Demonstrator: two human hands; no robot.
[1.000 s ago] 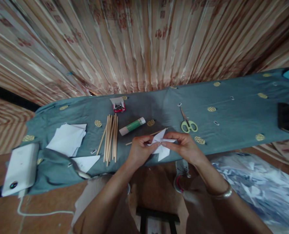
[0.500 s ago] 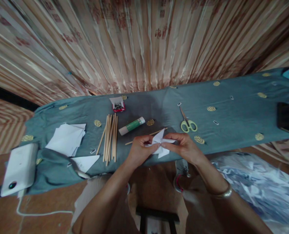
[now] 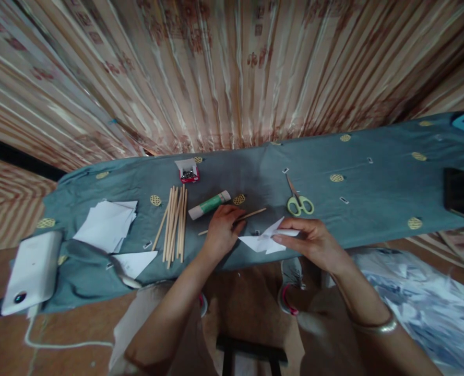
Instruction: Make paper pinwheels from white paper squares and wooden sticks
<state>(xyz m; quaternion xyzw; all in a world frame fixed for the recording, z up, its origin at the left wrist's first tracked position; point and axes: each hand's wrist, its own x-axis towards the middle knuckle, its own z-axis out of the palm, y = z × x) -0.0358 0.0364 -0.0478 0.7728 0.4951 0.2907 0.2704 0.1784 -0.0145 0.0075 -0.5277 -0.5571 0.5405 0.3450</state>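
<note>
White paper pinwheel point(image 3: 266, 241), to the right of the green-and-white glue stick point(image 3: 209, 204) and nearer the body, pinched by one arm between thumb and fingers of the right hand point(image 3: 318, 243). Left hand point(image 3: 223, 230) just on the near side of the glue stick, thumb and fingers curled about a single wooden stick point(image 3: 255, 213); cannot tell whether gripped or only touched. Just left of the glue stick, a loose row of wooden sticks point(image 3: 173, 224). Beyond it and slightly left, a red box point(image 3: 189, 175) with raised flap and small metallic pieces inside. Well to its left, a stack of white paper point(image 3: 104, 224). To its right, scissors point(image 3: 297, 197) with pale green handles, tips pointing away.
</note>
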